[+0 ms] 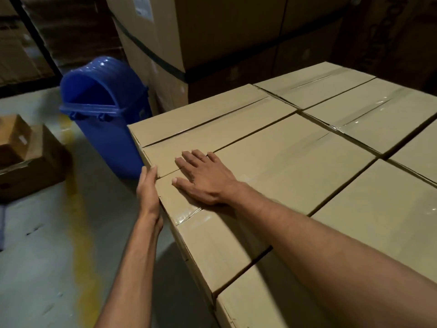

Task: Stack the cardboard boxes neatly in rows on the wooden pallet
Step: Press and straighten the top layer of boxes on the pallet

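Head view: my right hand [205, 178] lies flat, fingers spread, on top of a cardboard box [283, 166] in the stacked rows. My left hand [147, 185] presses straight-fingered against its side, near a blue bin [106, 129].

A warehouse is indicated by strapped cartons [212, 39] stacked high, a concrete floor [47, 256] and dim racking [28, 39].

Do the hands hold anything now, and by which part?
Nothing is held. The right hand lies flat on the cardboard box top; the left hand presses its side edge.
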Demonstrator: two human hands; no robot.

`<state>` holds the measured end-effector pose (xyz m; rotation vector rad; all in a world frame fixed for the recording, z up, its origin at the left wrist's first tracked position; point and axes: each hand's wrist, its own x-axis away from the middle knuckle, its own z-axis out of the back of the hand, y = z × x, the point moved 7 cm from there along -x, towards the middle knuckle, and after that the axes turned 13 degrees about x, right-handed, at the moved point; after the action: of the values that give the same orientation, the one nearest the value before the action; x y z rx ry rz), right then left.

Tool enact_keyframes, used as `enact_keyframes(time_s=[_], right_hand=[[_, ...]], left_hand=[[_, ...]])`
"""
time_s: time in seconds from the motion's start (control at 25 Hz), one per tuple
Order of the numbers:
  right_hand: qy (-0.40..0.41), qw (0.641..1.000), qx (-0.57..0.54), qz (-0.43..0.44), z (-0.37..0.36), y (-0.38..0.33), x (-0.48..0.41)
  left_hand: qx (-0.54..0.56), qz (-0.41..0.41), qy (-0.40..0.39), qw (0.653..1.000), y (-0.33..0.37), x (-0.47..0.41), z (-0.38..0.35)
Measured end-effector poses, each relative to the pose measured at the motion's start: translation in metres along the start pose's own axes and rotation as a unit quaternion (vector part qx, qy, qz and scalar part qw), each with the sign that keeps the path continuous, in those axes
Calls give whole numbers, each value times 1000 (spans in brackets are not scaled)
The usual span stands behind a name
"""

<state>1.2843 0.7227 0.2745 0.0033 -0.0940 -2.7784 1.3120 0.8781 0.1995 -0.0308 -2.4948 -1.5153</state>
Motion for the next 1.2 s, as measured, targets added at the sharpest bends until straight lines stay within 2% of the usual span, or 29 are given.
enact_keyframes(time_s=[0.08, 0.2, 0.32, 0.44, 0.56, 0.72, 0.84, 0.92, 1.0, 1.08, 1.2], right_hand=[[-10, 1000, -11, 7, 3, 0, 2], [-1, 998, -66, -15, 19, 9, 20], [38, 992, -90, -81, 27, 28, 88], [-6, 990, -82, -113, 15, 30, 181], [-37, 993, -21, -107, 2, 25, 216], [-27, 994, -40, -97, 3, 23, 215], [-18, 995, -55, -78, 13, 17, 253], [-16, 996, -60, -70, 16, 12, 302], [-29, 996, -52, -60, 15, 6, 347], [-42, 997, -35, -50, 10, 5, 374], [-35, 996, -57, -52, 9, 8, 385]], left_hand=[[-30, -3, -23, 999, 4, -6, -6], [-29, -32, 9, 999, 12, 12, -4], [-7, -68, 23, 997, 10, 85, -9], [4, -52, -4, 999, -24, 180, -21], [14, -36, -18, 999, -53, 212, -27], [13, -38, -13, 999, -47, 211, -31], [35, -4, -36, 999, -57, 251, -31], [58, 16, -29, 998, -68, 292, -37], [68, -2, -1, 998, -71, 316, -49], [70, -21, 31, 997, -72, 320, -51], [95, 6, 31, 995, -102, 300, -30]])
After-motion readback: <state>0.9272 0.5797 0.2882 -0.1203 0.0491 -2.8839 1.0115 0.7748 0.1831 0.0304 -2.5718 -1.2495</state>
